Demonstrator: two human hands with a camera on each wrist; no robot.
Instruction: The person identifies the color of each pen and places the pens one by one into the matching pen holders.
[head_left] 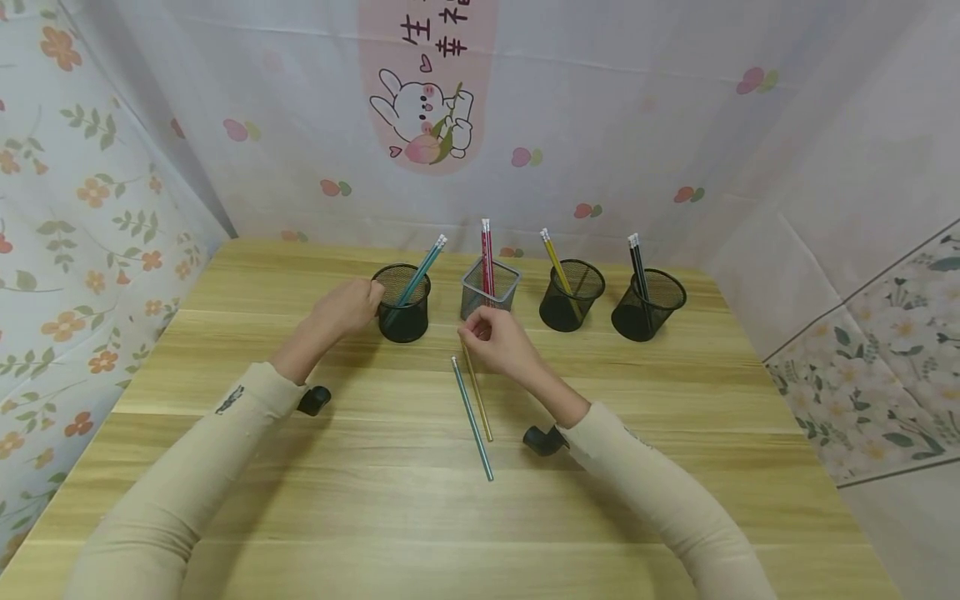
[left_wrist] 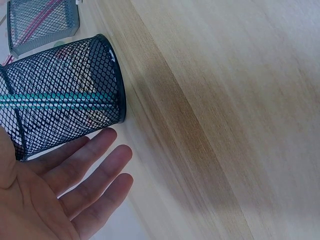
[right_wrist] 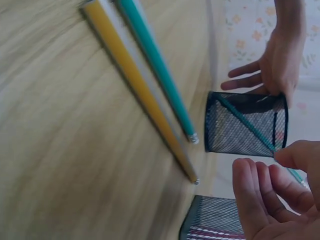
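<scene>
My left hand (head_left: 347,307) is at the rim of a round black mesh pencil cup (head_left: 405,321); its thumb and index appear to pinch the rim, while the other fingers (left_wrist: 95,185) extend along the outside. Teal pencils (head_left: 422,273) lean inside that cup. Over the table, my right hand (head_left: 498,340) holds nothing, its fingers loosely bent and a gap beside the thumb (right_wrist: 297,156). Below it lie a gold-yellow pencil (head_left: 477,396) and a teal pencil (head_left: 472,421), side by side. Behind the right hand stands a square grey mesh cup (head_left: 501,287) with red pencils (head_left: 487,254).
Farther right are a round black cup (head_left: 558,312) with yellow pencils (head_left: 557,262) and another (head_left: 630,325) with black pencils (head_left: 639,265). A printed curtain (head_left: 600,108) hangs behind the wooden table (head_left: 375,508).
</scene>
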